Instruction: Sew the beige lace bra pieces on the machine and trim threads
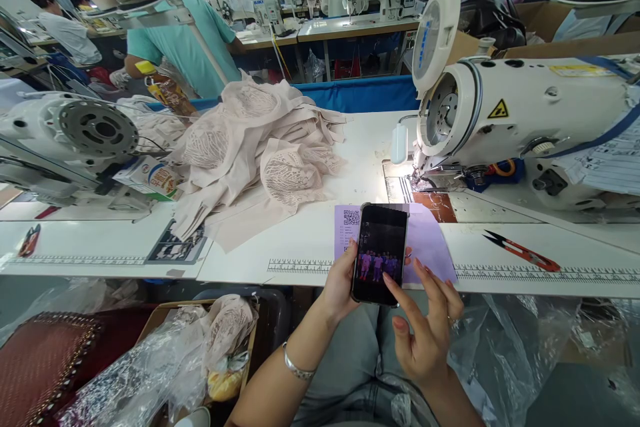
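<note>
L hand (341, 283) round phone (379, 237), R hand (426, 330) empty, half-open; purple sheet (431, 240) behind, snips (527, 253) to R

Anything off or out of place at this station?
Yes, a few things. The round end cover of the sewing machine on the right stands open, exposing its inside. A drink bottle sits tilted beside the piled beige fabric. The left hand holds a phone, unusual at a sewing bench. No spill visible.

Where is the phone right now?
In the head view, the phone is just right of centre, in the left hand, partly covering the purple paper, with the right hand at its lower part.
</note>
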The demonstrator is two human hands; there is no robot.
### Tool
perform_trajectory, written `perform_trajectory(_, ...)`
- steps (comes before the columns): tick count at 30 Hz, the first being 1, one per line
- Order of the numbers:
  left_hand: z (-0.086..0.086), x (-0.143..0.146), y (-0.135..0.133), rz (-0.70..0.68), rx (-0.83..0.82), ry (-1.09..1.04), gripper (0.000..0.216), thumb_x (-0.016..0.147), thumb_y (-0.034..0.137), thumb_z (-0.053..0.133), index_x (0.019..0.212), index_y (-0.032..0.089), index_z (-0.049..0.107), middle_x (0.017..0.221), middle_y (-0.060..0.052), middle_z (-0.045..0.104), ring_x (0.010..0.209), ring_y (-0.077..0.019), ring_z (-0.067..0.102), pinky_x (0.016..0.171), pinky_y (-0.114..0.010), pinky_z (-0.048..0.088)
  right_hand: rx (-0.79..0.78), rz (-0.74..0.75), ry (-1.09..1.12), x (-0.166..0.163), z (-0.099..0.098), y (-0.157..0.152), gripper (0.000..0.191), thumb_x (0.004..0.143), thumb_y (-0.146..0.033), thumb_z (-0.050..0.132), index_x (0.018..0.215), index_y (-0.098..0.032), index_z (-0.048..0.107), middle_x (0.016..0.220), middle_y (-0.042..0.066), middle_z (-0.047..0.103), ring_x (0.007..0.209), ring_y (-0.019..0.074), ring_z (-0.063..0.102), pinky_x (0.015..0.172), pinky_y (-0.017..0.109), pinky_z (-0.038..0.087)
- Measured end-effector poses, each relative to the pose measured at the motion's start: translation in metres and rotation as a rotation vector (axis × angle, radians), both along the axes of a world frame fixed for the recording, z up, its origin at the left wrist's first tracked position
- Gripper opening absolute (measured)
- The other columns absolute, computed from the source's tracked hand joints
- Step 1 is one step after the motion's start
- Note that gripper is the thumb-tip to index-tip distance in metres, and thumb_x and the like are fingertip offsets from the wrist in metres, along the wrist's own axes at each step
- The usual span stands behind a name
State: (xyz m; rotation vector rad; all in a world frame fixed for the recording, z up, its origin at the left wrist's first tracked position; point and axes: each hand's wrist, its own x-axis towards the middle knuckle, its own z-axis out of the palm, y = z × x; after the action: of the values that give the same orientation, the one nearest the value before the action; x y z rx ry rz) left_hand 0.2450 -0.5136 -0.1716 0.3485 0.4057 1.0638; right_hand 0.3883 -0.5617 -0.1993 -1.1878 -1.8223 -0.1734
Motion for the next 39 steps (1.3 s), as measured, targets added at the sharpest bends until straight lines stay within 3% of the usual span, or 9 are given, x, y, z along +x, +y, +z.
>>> perform_trajectory(13, 0.0003, -0.0001, -0.0004, -0.028, 0.03, -0.01, 0.068, 0.099, 0.059, 0.045, 0.133, 0.003, 0.065, 0.134, -0.024, 0.066, 0.133, -0.0377, 0.056, 0.121, -0.052, 0.031, -0.034, 0.072, 0.005, -0.0063, 0.0035, 0.0012, 0.045, 0.107, -0.041, 0.03, 0.142, -0.034, 0.058, 0.157, 0.007, 0.042, 0.13, 0.0295, 0.045, 0.111, 0.05, 0.027)
perform_trajectory(24, -0.0029, -0.0006, 0.0004, -0.031, 0.029, -0.006, 0.069, 0.099, 0.06, 0.046, 0.133, 0.003, 0.064, 0.135, -0.023, 0.065, 0.133, -0.0374, 0.057, 0.12, -0.052, 0.033, -0.053, 0.072, -0.006, -0.0078, -0.0001, -0.0005, 0.046, 0.107, -0.043, 0.029, 0.137, -0.033, 0.063, 0.158, 0.007, 0.042, 0.133, 0.0301, 0.044, 0.111, 0.052, 0.029)
perform_trajectory(35, 0.0007, 0.0004, 0.0014, -0.01, 0.026, 0.004, 0.064, 0.098, 0.059, 0.048, 0.127, 0.006, 0.07, 0.125, -0.021, 0.072, 0.126, -0.0369, 0.063, 0.119, -0.051, 0.034, 0.002, -0.002, 0.039, -0.0013, -0.0026, -0.0014, 0.047, 0.106, -0.044, 0.03, 0.149, -0.038, 0.049, 0.155, 0.007, 0.045, 0.129, 0.0318, 0.045, 0.107, 0.053, 0.031)
perform_trajectory(39, 0.0018, 0.0004, 0.0009, -0.003, 0.028, 0.004, 0.063, 0.099, 0.058, 0.048, 0.127, 0.006, 0.069, 0.128, -0.021, 0.07, 0.129, -0.0366, 0.06, 0.12, -0.05, 0.034, -0.02, 0.034, 0.015, -0.0028, -0.0013, -0.0011, 0.048, 0.106, -0.045, 0.027, 0.15, -0.038, 0.048, 0.157, 0.007, 0.043, 0.131, 0.0317, 0.044, 0.107, 0.052, 0.031)
